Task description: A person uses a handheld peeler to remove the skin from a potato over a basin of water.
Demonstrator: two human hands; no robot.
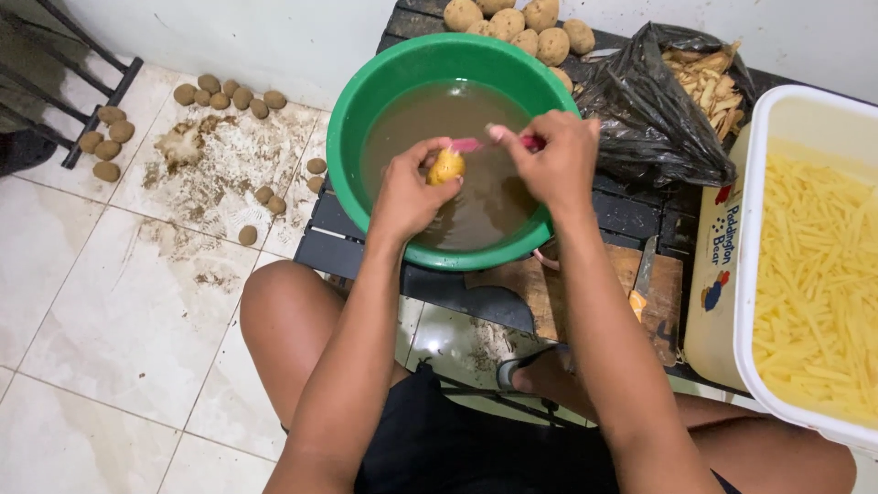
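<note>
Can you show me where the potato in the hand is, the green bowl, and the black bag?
potato (445,167), head view, on its yellow peeled side.
green bowl (348,137), head view, on its left rim.
black bag (640,119), head view, on the crinkled plastic front.

Your left hand (409,194) holds a potato (445,166) over the basin (352,123); your right hand (551,161) holds a peeler (471,144) just right of it. The basin sits on the slatted bench (631,215). Behind it lies a pile of potatoes (517,26); to its right, a bag of peelings (654,105). Farther right stands a tub of cut strips (814,274). In front of the basin lies a cutting board (594,293). More potatoes (229,93) lie on the floor to your left.
</note>
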